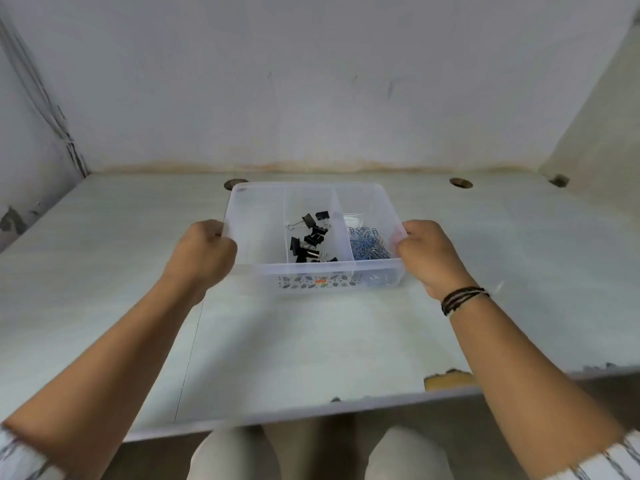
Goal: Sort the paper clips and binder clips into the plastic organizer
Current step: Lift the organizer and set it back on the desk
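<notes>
Table point(311, 341), pale w/ chipped near edge, is sitting against stained white wall point(311, 81). Left hand point(202, 252) & right hand point(427, 252) are gripping organizer point(256, 223) sides; binder clips point(310, 239) mid compartment, paper clips point(369, 242) right.

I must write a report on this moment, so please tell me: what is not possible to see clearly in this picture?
- Head view: fingers of the left hand and right hand curl around the organizer walls, so their grip is partly hidden.
- The paper clips are too small and tangled to count.
- The binder clips overlap, and the front wall blurs the nearest ones.
- The label on the front wall is too small to read.
- Both sleeves are cut off by the bottom edge.
</notes>
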Motion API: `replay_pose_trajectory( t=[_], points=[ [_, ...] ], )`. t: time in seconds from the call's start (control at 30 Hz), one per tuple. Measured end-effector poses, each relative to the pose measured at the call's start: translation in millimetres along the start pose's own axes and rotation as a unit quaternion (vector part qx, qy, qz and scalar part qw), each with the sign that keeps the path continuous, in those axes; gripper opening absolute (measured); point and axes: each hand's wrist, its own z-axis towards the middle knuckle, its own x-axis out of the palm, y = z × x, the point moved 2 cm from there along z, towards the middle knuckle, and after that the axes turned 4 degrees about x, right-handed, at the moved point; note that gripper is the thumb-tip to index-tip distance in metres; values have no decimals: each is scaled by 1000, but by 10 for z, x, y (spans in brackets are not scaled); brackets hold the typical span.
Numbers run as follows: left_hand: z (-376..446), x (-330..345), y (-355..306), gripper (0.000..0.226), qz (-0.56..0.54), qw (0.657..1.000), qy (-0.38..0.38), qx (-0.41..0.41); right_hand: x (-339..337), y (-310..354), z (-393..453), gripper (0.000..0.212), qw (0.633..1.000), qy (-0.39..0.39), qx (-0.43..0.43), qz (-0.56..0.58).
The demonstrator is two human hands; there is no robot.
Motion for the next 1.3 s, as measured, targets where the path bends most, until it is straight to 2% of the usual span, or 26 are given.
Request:
replay_pose_trajectory(
  t=[0.13, 0.23, 0.33, 0.4, 0.43, 0.5, 0.57, 0.67, 0.77, 0.87, 1.07, 1.2, 1.3],
  points=[
    [-399, 6, 214, 28, -11, 999, 6, -29, 8, -169, -455, 18, 1000, 9, 11, -17],
    [-533, -1, 157, 33, 13, 1000, 2, -19, 37, -199, -594, 26, 1000, 14, 17, -6],
    [-591, -14, -77, 50, 112, 991, -50, 58, -72, -165, -618, 46, 1000, -2, 17, -9],
    [-624, 68, -312, 55, 116, 980, -85, 137, -268, -178, -579, 60, 999, -42, 22, -18],
    [-633, 153, -445, 53, 101, 976, -85, 172, -398, -222, -540, 57, 997, -73, 20, -34],
    [-642, 403, -727, 47, 78, 971, -44, 223, -698, -393, -399, 41, 987, -137, 20, -86],
    [-664, 724, -1030, 43, 55, 964, 23, 260, -1033, -617, -210, 38, 973, -184, 42, -134],
    [-728, 1213, -1487, 37, 21, 949, 109, 297, -1485, -934, 38, 27, 938, -217, 97, -251],
    [-819, 1654, -1870, 34, -1, 933, 176, 314, -1718, -1145, 185, 45, 904, -189, 164, -345],
    [-904, 1977, -2111, 31, -22, 926, 227, 300, -1750, -1308, 270, 49, 893, -156, 181, -381],
    [-917, 2251, -2140, 27, -38, 926, 269, 261, -1699, -1407, 319, 15, 898, -163, 130, -388],
    [-800, 2272, -2034, 21, -90, 937, 290, 172, -1673, -1229, 311, 39, 929, -122, 67, -344],
    [-726, 2345, -2004, 33, -158, 926, 339, 54, -1649, -849, 120, 38, 952, -126, -1, -278]
  ],
)
